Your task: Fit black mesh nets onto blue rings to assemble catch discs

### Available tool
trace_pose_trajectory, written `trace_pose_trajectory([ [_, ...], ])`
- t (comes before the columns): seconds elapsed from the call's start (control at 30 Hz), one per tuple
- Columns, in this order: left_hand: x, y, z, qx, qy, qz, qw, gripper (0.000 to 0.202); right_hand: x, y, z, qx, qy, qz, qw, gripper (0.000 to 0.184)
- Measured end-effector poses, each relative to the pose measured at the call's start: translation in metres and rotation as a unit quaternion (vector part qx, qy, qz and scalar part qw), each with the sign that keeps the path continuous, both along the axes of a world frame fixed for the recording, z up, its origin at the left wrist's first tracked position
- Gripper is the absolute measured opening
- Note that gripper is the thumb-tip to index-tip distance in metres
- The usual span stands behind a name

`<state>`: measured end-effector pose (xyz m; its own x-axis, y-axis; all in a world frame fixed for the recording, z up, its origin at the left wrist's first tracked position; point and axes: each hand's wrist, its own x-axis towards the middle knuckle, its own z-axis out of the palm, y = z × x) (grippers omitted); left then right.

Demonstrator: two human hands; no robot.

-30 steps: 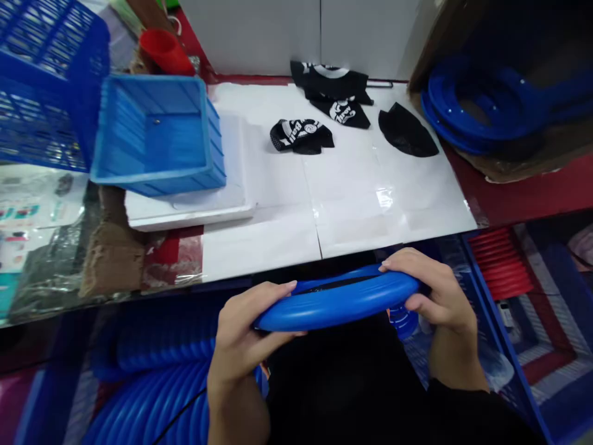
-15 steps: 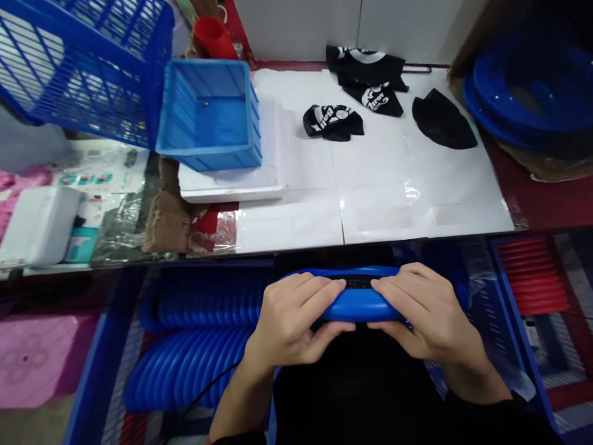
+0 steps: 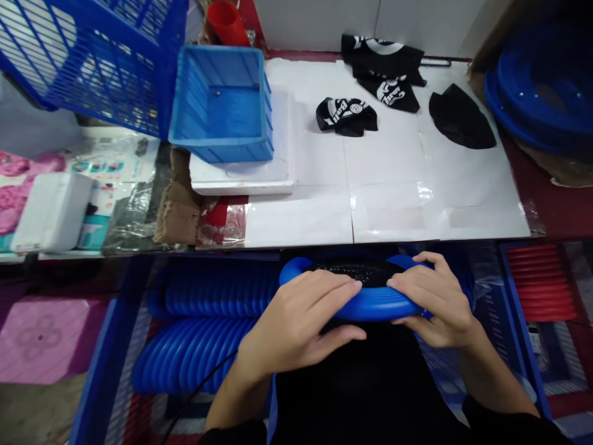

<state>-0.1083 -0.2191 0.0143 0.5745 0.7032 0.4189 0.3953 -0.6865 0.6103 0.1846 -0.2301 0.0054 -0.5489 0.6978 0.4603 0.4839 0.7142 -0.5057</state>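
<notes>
A blue plastic ring (image 3: 377,304) is held at the front of my body, below the table edge. Black mesh fabric (image 3: 356,269) spans or lies over its opening. My left hand (image 3: 306,315) lays its fingers over the ring's near left part, pressing at the mesh, while the thumb sticks out below, apart from the rim. My right hand (image 3: 435,300) grips the right side, thumb beneath and fingers on top, the index finger raised. The ring's far side is partly hidden by the fabric and my hands.
Printed black fabric pieces (image 3: 347,116) and a plain black piece (image 3: 461,117) lie on the white tabletop (image 3: 319,216). A blue bin (image 3: 222,148) stands at left. Stacked blue rings (image 3: 194,358) lie below; red rings (image 3: 540,281) sit right, larger blue rings (image 3: 546,93) at back right.
The ring has tipped so that more of the black mesh shows. My left thumb has come away from the rim, and my right index finger has lifted. The view has shifted slightly left.
</notes>
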Motion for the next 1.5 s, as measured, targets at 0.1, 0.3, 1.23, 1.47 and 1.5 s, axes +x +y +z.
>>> trace_pose_trajectory([
  [0.1,-0.014,0.007,-0.015,-0.028,-0.023,-0.007,0.999,0.053,0.017,0.001,-0.011,-0.015,0.056,-0.019,0.998,0.051],
  [0.3,-0.017,0.003,-0.037,-0.024,-0.061,0.016,0.998,0.039,0.018,0.007,-0.005,-0.071,0.02,0.0,0.997,0.046],
  [1.23,0.006,-0.001,0.0,0.015,0.015,0.05,0.999,0.035,-0.01,-0.003,0.004,-0.043,-0.018,-0.053,0.997,0.048],
  [1.47,0.015,-0.009,-0.001,-0.001,-0.018,0.03,0.999,0.033,-0.024,-0.013,0.027,0.007,-0.084,-0.045,0.995,0.039],
  [1.5,0.016,-0.01,-0.001,-0.001,-0.023,0.033,0.999,0.032,-0.027,-0.014,0.028,0.005,-0.083,-0.046,0.995,0.036],
])
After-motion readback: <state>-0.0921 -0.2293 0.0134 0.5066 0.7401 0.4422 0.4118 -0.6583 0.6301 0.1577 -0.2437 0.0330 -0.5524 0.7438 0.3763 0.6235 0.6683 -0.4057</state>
